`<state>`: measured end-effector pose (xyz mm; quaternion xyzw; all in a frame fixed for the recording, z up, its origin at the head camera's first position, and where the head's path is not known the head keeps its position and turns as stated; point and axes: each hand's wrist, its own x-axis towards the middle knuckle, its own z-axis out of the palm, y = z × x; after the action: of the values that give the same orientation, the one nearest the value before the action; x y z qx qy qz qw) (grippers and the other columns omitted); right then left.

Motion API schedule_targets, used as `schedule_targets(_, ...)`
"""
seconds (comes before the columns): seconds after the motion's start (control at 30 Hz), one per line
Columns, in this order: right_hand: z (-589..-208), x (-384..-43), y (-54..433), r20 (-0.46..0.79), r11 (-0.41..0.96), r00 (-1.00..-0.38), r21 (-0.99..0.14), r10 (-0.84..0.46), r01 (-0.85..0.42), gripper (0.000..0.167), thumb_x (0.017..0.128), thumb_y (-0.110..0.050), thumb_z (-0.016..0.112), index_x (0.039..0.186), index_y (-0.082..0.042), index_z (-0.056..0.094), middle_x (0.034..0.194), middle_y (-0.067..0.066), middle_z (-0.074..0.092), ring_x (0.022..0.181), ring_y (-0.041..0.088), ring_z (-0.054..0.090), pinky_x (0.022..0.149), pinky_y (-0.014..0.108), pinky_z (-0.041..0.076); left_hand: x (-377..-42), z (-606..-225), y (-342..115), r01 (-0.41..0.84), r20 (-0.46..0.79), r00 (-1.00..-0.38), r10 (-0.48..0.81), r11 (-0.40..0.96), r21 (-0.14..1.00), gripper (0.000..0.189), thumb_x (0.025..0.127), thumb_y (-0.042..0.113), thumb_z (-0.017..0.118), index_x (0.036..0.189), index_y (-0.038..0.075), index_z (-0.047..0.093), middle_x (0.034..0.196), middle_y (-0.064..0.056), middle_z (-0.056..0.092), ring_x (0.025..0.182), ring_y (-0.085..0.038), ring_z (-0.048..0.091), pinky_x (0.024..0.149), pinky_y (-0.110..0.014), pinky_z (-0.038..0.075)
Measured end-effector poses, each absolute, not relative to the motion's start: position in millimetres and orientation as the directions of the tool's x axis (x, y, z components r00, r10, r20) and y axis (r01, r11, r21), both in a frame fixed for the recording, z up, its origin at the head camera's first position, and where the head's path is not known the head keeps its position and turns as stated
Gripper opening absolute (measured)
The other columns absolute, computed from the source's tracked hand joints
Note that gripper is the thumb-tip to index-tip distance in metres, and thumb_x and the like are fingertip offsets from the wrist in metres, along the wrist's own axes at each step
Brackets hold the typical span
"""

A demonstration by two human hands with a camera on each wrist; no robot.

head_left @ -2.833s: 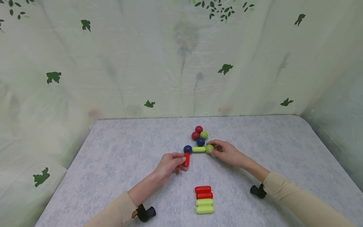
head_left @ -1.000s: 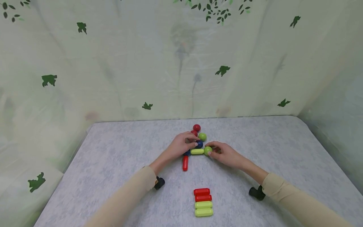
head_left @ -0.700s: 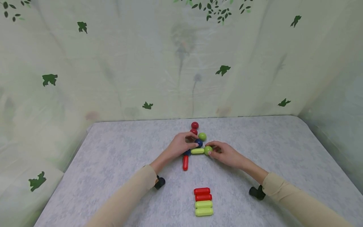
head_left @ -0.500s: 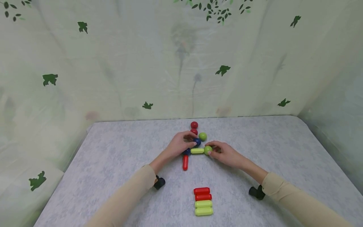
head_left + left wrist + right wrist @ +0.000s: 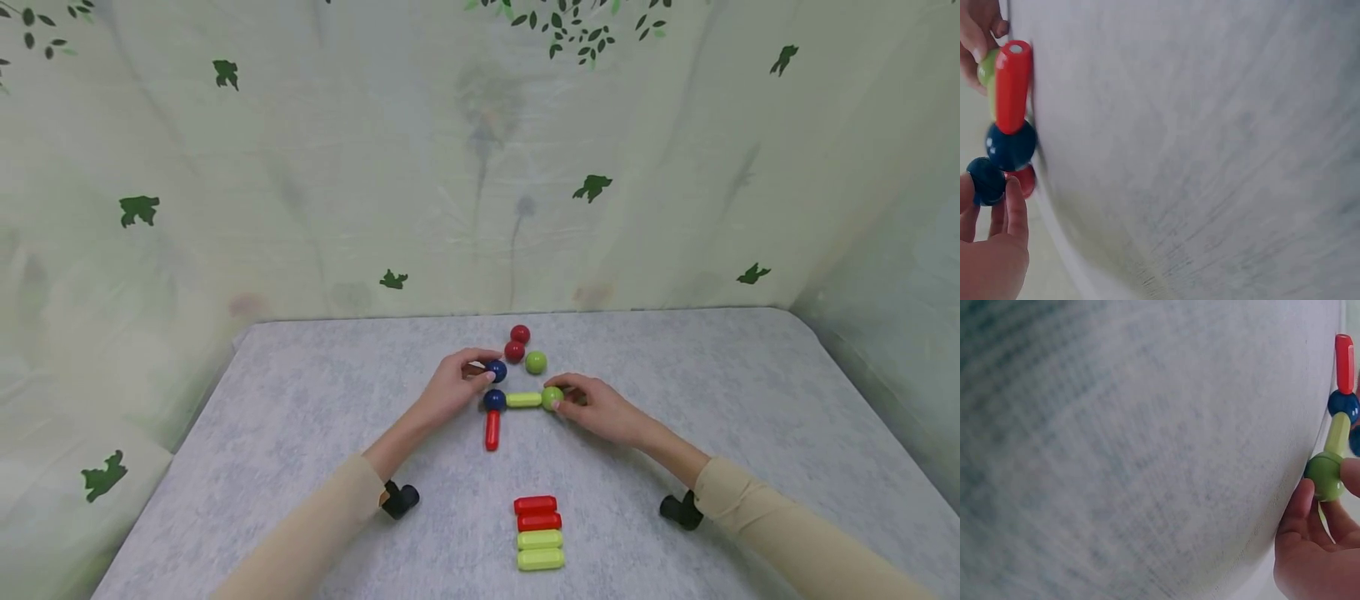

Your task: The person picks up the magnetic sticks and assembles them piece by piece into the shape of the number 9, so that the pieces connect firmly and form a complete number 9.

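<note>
Between thumb and fingers my left hand (image 5: 452, 382) pinches a dark blue ball (image 5: 497, 371), just beyond a second blue ball (image 5: 494, 400). That second ball joins a red rod (image 5: 492, 431), which points toward me, and a yellow-green rod (image 5: 523, 400) running right. At the right end of the yellow-green rod is a green ball (image 5: 552, 397), pinched by my right hand (image 5: 600, 406). In the left wrist view the held blue ball (image 5: 986, 181) sits close beside the joined one (image 5: 1011, 145). The right wrist view shows the thumb and fingers around the green ball (image 5: 1324, 476).
Two red balls (image 5: 514, 351) and a loose green ball (image 5: 536, 362) lie behind the joined pieces. Nearer me, two red rods (image 5: 537, 522) and two yellow-green rods (image 5: 540, 559) lie in a stack-like row on the grey tabletop (image 5: 337, 367). A pale curtain (image 5: 337, 167) hangs behind.
My left hand let go of the red rod, took the loose blue ball from beside the other balls and moved it left. The red balls shifted slightly. My right hand stays on the green ball.
</note>
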<state>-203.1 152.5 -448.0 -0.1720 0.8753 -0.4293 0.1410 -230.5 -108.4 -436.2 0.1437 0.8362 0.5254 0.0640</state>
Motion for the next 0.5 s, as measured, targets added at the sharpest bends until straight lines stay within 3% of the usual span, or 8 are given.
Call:
schedule_targets(0.27,-448.0,-202.8,153.4,-0.087,0.571,-0.9,-0.798,-0.428,-0.195,0.034,0.097,-0.016,0.063,0.13,-0.009,0.059,0.107,0.001,0.061,0.093,0.02,0.055,0.08,0.034,0.048,-198.9,-430.2,-120.1,0.225,0.13,-0.957,0.261,0.379,0.898,0.034,0.093,0.006,0.067,0.127,0.009,0.064,0.12,-0.004,0.061,0.105,-0.019,0.061,0.088,-0.032,0.052)
schedule_targets(0.5,-447.8,-202.1,154.1,-0.079,0.563,-0.895,-0.8,-0.438,-0.205,0.034,0.097,-0.017,0.062,0.13,-0.009,0.059,0.107,0.001,0.061,0.093,0.02,0.055,0.079,0.034,0.048,-174.7,-432.8,-128.0,0.206,0.124,-0.966,0.229,0.381,0.901,0.033,0.091,0.002,0.069,0.123,0.007,0.064,0.117,-0.002,0.059,0.104,-0.019,0.06,0.086,-0.03,0.052)
